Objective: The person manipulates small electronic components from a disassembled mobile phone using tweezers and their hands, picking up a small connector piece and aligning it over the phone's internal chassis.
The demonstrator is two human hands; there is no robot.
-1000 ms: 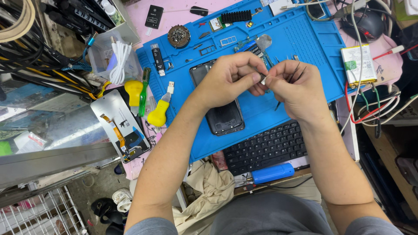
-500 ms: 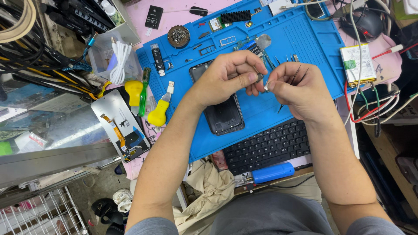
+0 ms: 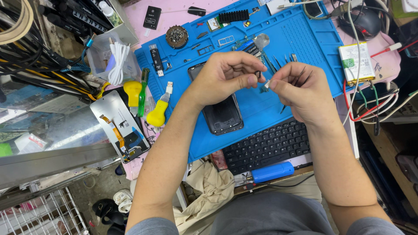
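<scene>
Hands (image 3: 265, 82) pinching tiny part (image 3: 266, 84), axis perhaps diagonal

1. Bright, even light from overhead; colours on the blue work mat (image 3: 305, 39) read clearly.
2. Soft, short shadows lie under the hands.
3. Glare streaks the clear plastic sheet (image 3: 65, 130) at left.
4. Centre is sharp; the far-left cables (image 3: 39, 65) bow and soften slightly towards the edge.
</scene>
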